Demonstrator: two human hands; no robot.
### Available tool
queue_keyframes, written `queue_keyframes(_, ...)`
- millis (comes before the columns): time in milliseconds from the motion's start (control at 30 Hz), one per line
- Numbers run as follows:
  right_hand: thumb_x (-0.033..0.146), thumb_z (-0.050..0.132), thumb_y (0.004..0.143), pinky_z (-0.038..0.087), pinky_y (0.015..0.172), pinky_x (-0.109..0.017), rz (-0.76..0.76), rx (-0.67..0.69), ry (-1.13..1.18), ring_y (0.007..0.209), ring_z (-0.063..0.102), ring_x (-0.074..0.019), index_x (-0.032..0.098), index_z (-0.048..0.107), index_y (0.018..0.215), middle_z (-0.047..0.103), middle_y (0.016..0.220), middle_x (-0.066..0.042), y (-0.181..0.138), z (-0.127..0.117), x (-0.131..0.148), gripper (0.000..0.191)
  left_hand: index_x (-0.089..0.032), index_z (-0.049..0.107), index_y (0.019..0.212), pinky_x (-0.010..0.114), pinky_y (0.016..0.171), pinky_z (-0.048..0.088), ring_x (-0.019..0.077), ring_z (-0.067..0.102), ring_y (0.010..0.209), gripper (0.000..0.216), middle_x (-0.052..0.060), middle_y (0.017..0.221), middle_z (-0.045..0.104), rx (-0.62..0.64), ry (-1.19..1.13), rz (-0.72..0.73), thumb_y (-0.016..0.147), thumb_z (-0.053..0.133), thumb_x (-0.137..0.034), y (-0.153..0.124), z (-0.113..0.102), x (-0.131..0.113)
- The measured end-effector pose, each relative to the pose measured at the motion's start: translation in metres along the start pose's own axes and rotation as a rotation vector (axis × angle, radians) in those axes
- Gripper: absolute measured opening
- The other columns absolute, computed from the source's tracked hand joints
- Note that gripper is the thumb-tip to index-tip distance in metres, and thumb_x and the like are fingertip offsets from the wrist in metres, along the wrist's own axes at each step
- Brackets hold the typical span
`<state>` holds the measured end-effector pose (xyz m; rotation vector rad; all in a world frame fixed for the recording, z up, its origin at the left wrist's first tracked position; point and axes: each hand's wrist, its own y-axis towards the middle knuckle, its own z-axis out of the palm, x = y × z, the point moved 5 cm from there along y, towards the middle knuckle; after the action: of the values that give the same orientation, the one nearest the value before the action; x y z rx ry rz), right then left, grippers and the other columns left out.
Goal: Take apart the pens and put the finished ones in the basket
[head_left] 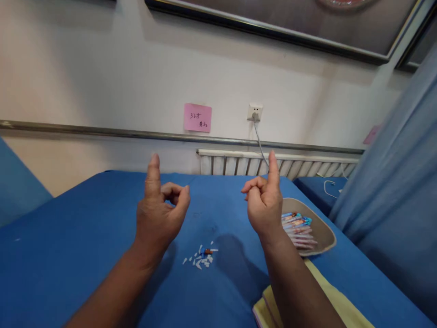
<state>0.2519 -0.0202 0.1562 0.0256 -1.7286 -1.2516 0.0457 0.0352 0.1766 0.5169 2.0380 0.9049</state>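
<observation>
Above the blue bed surface my left hand (160,205) is raised, its index finger pointing up and its thumb held apart from the other, curled fingers. My right hand (265,200) mirrors it, index finger up and the rest bent inward. Neither holds anything. Between and below them, a small pile of white tapered pieces (198,262) lies scattered on the sheet. A small brown and blue piece (207,251) rests at the top of that pile. Beside my right wrist stands a beige tray (322,232) with several slim pens (298,230) in it, partly covered by my arm.
A folded yellow cloth (327,291) lies under my right forearm. Behind the blue bed (85,237) are a wall rail (136,133), a radiator (235,164), a pink note (198,117) and a socket (255,112) with a plugged-in cord. A blue curtain (392,159) hangs at right.
</observation>
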Motion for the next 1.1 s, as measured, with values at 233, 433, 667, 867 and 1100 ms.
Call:
queue_keyframes(233, 0.008, 0.037, 0.082, 0.049, 0.067, -0.03, 0.011, 0.158, -0.014, 0.065, 0.058, -0.0146, 0.023, 0.021, 0.144, 0.061, 0.072, 0.001, -0.012, 0.018, -0.001, 0.066, -0.023, 0.009, 0.146, 0.022, 0.054, 0.046, 0.0094, 0.046, 0.042, 0.083, -0.006, 0.066, 0.063, 0.042, 0.047, 0.046, 0.08, 0.058, -0.029, -0.005, 0.007, -0.007)
queue_keyframes(433, 0.019, 0.048, 0.08, 0.043, 0.091, -0.037, 0.095, 0.28, -0.556, 0.103, 0.057, -0.022, 0.016, 0.053, 0.122, 0.062, 0.112, -0.011, 0.013, -0.054, -0.093, 0.042, -0.021, 0.019, 0.145, 0.019, 0.055, 0.046, 0.0094, 0.056, 0.054, 0.075, -0.004, 0.073, 0.066, 0.15, 0.003, 0.072, 0.08, 0.055, -0.027, -0.006, 0.013, -0.005)
queue_keyframes(667, 0.02, 0.064, 0.069, 0.047, 0.079, -0.035, 0.775, 0.395, -0.968, 0.091, 0.063, -0.0297, 0.004, 0.067, 0.1, 0.068, 0.094, -0.021, 0.004, -0.203, -0.203, 0.034, -0.022, 0.042, 0.134, 0.027, 0.07, 0.049, 0.0157, 0.063, 0.076, 0.053, 0.001, 0.091, 0.069, 0.425, -0.014, 0.104, 0.081, 0.049, -0.031, -0.016, 0.049, 0.009)
queue_keyframes(867, 0.022, 0.054, 0.078, 0.044, 0.05, -0.023, 0.849, 0.414, -0.783, 0.055, 0.062, -0.0175, 0.011, 0.07, 0.069, 0.067, 0.058, -0.007, -0.022, -0.211, -0.216, 0.022, -0.018, 0.054, 0.123, 0.029, 0.064, 0.053, 0.0163, 0.062, 0.072, 0.05, 0.007, 0.103, 0.068, 0.667, -0.213, -0.115, 0.076, 0.053, -0.034, -0.058, 0.089, 0.04)
queue_keyframes(1100, 0.027, 0.048, 0.078, 0.04, 0.053, -0.022, 0.619, 0.292, -0.665, 0.063, 0.059, -0.0172, 0.013, 0.066, 0.071, 0.068, 0.069, -0.007, -0.027, -0.124, -0.212, 0.025, -0.014, 0.062, 0.112, 0.036, 0.072, 0.055, 0.0233, 0.064, 0.085, 0.052, 0.012, 0.109, 0.067, 0.599, -0.402, -0.382, 0.07, 0.062, -0.045, -0.089, 0.091, 0.097)
